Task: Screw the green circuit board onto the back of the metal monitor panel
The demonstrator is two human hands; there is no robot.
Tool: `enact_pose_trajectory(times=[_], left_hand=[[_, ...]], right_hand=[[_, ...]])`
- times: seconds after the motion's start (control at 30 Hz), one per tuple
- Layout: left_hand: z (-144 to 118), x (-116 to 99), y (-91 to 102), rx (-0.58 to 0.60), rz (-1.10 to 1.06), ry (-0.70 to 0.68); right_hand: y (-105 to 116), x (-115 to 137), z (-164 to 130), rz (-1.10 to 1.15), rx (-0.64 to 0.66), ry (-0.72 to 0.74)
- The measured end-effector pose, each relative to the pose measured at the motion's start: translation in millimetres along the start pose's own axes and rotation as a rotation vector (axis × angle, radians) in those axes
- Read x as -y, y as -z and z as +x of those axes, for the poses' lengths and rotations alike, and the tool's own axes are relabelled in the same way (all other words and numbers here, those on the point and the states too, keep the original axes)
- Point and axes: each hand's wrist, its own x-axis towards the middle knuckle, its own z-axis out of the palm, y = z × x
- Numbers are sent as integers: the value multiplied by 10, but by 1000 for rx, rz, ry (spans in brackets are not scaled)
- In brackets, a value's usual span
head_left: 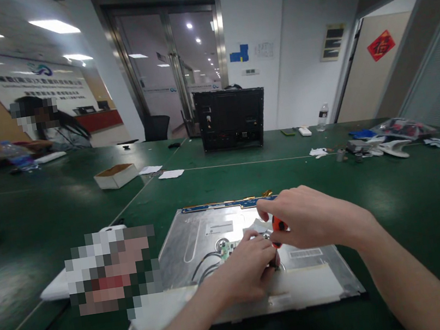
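Observation:
A silver display panel lies flat on the green table, its metal back facing up. Along its far edge runs a blue circuit strip; a small green circuit board with dark cables sits near the middle. My right hand grips a screwdriver with an orange and black handle, held tilted with its tip down toward the panel. Beside the tip, my left hand rests over the panel with its fingers bent together. What those fingers pinch, if anything, is hidden. A pale strip covers the panel's near edge.
A black monitor casing stands at the back. To the left are an open white box and a white object partly blurred out. Assorted parts lie at right, with a bottle behind. A person sits far left.

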Motion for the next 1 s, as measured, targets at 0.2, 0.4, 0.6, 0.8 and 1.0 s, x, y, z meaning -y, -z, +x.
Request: enact_pose_trajectory(times=[0.2,0.4,0.6,0.8,1.0], left_hand=[[-10,3,-21,-11,-11,-7],[-8,5,-11,-6,-8,-7],[3,-6,0,-8,-5,2],[4,-4,3,2,13,11],[0,-2,-8,-4,-6,-2]], right_hand=[[-3,-15,-19,37,12,24],[2,-12,-11,20,7,6],[-10,2,9,-16,-22,-11],[-10,-19,-14,22,-5,12],[1,3,-16,18,12,14]])
